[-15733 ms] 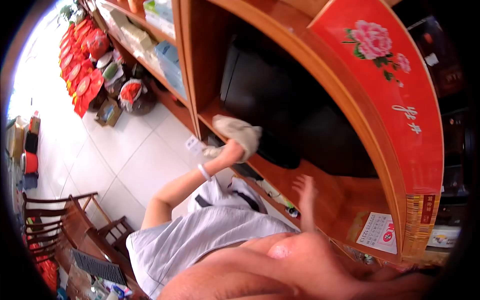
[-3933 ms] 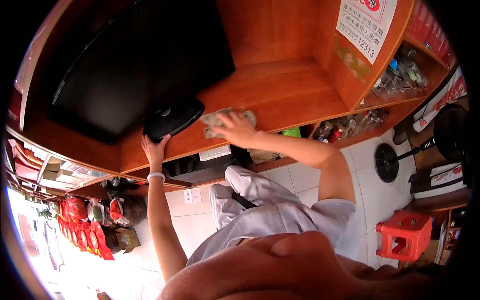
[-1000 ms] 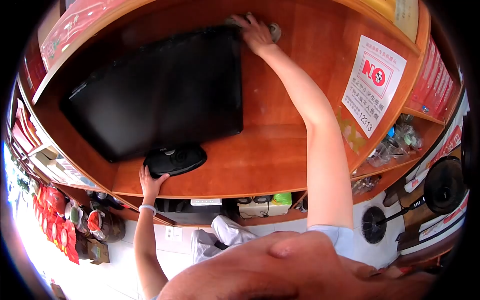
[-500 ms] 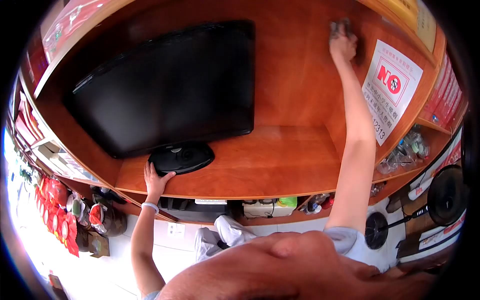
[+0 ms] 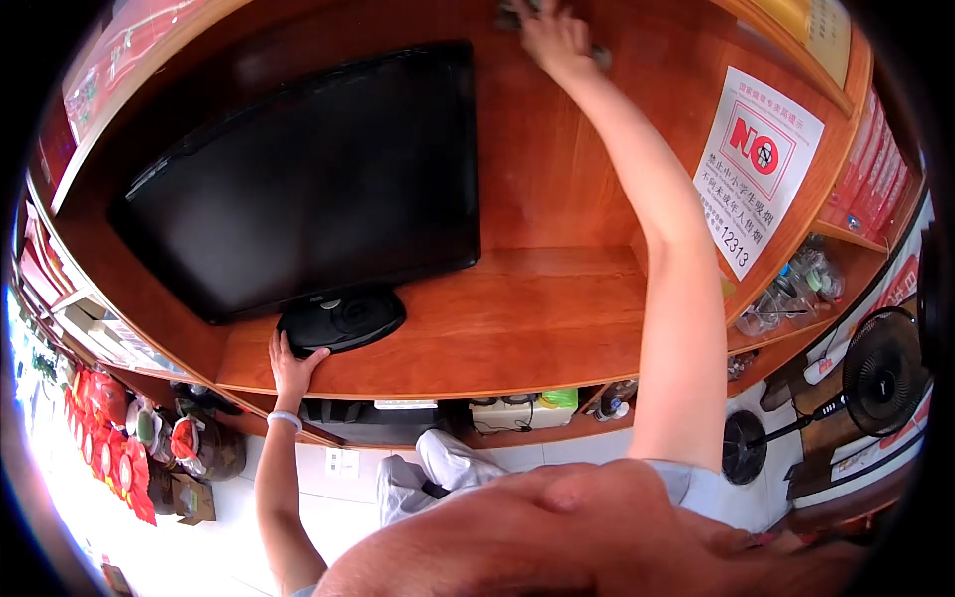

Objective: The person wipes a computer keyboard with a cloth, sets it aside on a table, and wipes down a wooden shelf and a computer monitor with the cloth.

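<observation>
A black flat-screen television (image 5: 298, 189) stands inside a reddish-brown wooden cabinet on its oval base (image 5: 343, 320). My left hand (image 5: 291, 376) lies at the front left of that base, thumb and fingers spread, touching its edge and the shelf's front. Up high, my right hand (image 5: 559, 42) presses a dark grey cloth (image 5: 600, 57) against the cabinet's back panel (image 5: 557, 169), right of the screen's top corner. Most of the cloth is hidden under the fingers or near the frame's top edge.
A white "NO" notice (image 5: 764, 169) is stuck on the right side wall. Plastic bottles (image 5: 796, 294) fill a side shelf, and a black fan (image 5: 880, 373) stands at right. Red packages (image 5: 104, 438) sit at lower left. Boxes and cables (image 5: 522, 413) lie under the shelf (image 5: 527, 318).
My right hand has moved left along the back panel with the cloth, from near the right wall toward the television. My left hand stays at the base. The view has shifted slightly.
</observation>
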Motion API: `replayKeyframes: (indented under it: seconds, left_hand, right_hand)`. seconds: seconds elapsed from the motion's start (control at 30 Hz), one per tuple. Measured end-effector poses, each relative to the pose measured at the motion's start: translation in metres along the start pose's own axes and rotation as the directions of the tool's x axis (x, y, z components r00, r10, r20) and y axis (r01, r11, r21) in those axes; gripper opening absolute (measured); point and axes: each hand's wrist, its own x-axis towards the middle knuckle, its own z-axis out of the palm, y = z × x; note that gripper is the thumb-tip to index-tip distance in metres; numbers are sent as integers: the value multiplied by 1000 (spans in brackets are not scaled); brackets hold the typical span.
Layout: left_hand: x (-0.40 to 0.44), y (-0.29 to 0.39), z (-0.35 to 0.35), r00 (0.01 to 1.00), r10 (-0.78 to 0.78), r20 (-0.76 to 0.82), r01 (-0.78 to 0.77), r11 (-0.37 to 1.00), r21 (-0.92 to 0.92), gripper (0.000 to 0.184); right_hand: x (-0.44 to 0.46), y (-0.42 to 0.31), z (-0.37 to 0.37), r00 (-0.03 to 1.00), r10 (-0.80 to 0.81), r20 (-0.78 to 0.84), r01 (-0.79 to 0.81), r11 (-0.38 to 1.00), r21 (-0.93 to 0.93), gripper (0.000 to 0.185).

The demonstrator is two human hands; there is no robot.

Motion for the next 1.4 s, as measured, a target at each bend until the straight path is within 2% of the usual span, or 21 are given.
replayKeyframes:
  seconds: [0.03,0.07,0.13,0.17,0.2,0.27,0.33,0.37,0.4,0.53,0.63,0.77,0.83,0.93,0.97,1.0,1.07,1.13,1.23,1.4]
  left_hand:
    - [1,-2,2,1000,-1,4,1,1000,-2,92]
    - [2,-2,1,1000,10,2,-10,1000,-2,92]
    - [1,-4,1,1000,16,8,-16,1000,-2,92]
    - [1,-4,1,1000,26,-4,-26,1000,-4,92]
    - [1,-4,2,999,37,-13,-37,999,-6,92]
    - [1,-5,3,999,32,-1,-32,999,-2,92]
    - [2,-3,2,1000,22,-7,-22,1000,2,92]
    - [1,-2,0,1000,20,-2,-20,1000,2,92]
    - [1,-1,0,1000,18,3,-18,1000,3,91]
    - [1,-1,1,1000,-2,11,2,1000,15,91]
    - [2,0,1,999,-11,39,10,1000,27,91]
    - [2,-5,3,1000,8,23,-8,999,31,91]
    - [2,-3,5,1000,9,13,-9,1000,24,91]
    - [2,-4,5,1000,18,-7,-18,999,34,91]
    - [3,-5,5,1000,22,-1,-22,999,32,91]
    - [3,-6,5,1000,24,4,-24,999,31,91]
    - [3,-5,3,1000,15,8,-15,999,39,91]
    - [2,-6,4,1000,29,1,-29,999,25,91]
    - [3,-3,3,1000,6,13,-6,1000,-2,91]
    - [5,-1,0,1000,-2,24,1,999,39,91]
  right_hand:
    - [-21,13,-25,972,210,102,-230,940,253,66]
    - [-38,27,-43,893,376,248,-450,765,460,65]
    - [-45,55,-20,894,449,20,-408,791,456,56]
    - [-33,75,11,909,416,-37,-397,888,234,51]
    - [-18,99,40,925,370,-84,-372,928,-4,47]
    - [-13,134,50,876,480,-47,-474,875,100,48]
    - [-13,164,56,841,540,-35,-529,834,153,36]
    - [-17,175,55,888,457,-57,-442,880,175,36]
    - [-12,176,56,888,455,-63,-438,881,182,36]
    - [0,179,56,871,492,8,-484,854,193,35]
    - [6,190,68,855,518,30,-509,827,240,43]
    - [-7,192,75,886,462,39,-461,871,168,48]
    - [-45,159,41,925,336,-176,-245,883,400,43]
    - [-48,150,28,882,430,-194,-336,860,383,33]
    - [-17,179,73,885,442,-147,-387,873,296,47]
    - [-7,187,78,883,447,-143,-391,869,304,47]
    - [9,197,78,843,534,69,-526,790,314,47]
    - [10,204,89,852,518,74,-513,799,314,49]
    - [-11,193,80,908,418,-36,-386,865,320,49]
    - [15,207,88,869,495,-12,-459,813,358,49]
